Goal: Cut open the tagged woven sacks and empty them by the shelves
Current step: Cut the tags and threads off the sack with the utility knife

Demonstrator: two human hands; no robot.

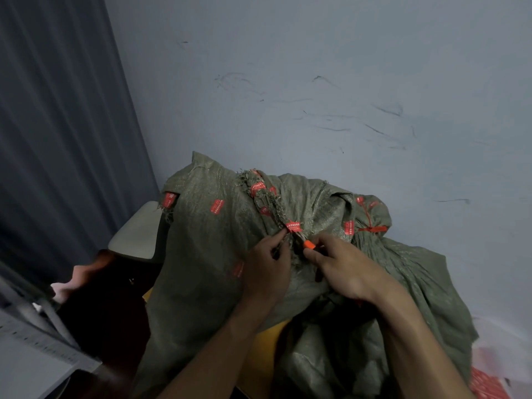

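My left hand [266, 263] pinches the frayed seam [275, 210] of the woven sack [207, 254] by a red tag [294, 226], my right hand [342, 266] grips an orange-tipped cutter [309, 245] beside it, wall [316, 82] behind.

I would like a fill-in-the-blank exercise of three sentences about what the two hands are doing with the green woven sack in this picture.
1. The left hand pinches the frayed seam of the olive-green woven sack next to a printed tag coloured ___.
2. The right hand grips a small tool whose visible end is ___.
3. The scuffed pale surface behind the sack is a ___.

Missing words: red; orange; wall.
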